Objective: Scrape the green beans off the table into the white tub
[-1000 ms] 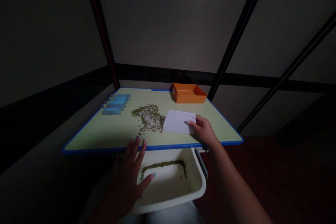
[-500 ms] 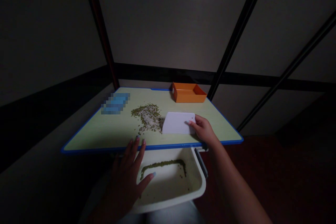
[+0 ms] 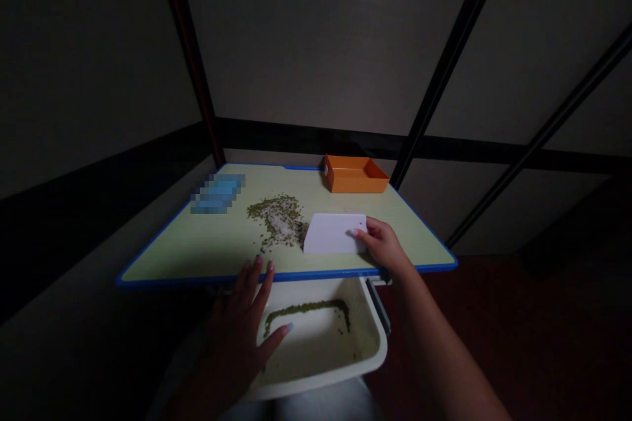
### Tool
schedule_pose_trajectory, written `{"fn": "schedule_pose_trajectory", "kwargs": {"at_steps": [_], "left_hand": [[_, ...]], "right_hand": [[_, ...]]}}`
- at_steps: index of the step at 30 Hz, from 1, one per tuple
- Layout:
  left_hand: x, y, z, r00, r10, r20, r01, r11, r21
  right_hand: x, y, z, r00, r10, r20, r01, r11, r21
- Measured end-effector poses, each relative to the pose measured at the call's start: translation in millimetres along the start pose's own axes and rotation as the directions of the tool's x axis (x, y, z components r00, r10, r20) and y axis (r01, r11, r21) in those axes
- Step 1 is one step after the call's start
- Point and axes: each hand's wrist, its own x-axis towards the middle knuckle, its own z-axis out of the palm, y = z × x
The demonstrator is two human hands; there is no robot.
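My right hand (image 3: pixel 382 247) pinches the right end of a white flat scraper (image 3: pixel 333 234), which stands on edge on the pale green table (image 3: pixel 197 247). Its left edge touches a pile of green beans mixed with white grains (image 3: pixel 277 217). My left hand (image 3: pixel 244 329) grips the near-left rim of a cream tub (image 3: pixel 345 368), thumb inside. The tub is held below the table's front edge and has green beans (image 3: pixel 306 309) along its far wall.
An orange open box (image 3: pixel 353 174) sits at the table's far right corner. A blurred blue thing (image 3: pixel 217 194) lies at the far left. The table has a blue rim (image 3: pixel 197 277). Dark walls with black frame bars stand behind; dark floor lies to the right.
The scraper and my right hand have shifted slightly left and toward me, closing on the bean pile. My left hand and the tub have stayed put.
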Motion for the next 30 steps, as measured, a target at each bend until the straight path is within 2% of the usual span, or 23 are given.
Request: {"fn": "schedule_pose_trajectory", "kwargs": {"at_steps": [11, 26, 30], "left_hand": [[-0.5, -1.9, 0.4, 1.0, -0.009, 0.012, 0.009, 1.0, -0.024], [-0.6, -0.5, -0.1, 1.0, -0.012, 0.015, 0.013, 0.999, -0.032], [-0.1, -0.8, -0.1, 1.0, -0.02, 0.021, 0.021, 0.999, -0.04]], "right_hand": [[0.5, -0.9, 0.2, 0.998, -0.031, -0.061, 0.028, 0.999, -0.043], [-1.4, -3.1, -0.6, 0.999, 0.028, 0.017, -0.027, 1.0, -0.003], [-1.0, -3.8, -0.5, 1.0, 0.014, -0.006, -0.014, 1.0, -0.011]]}}
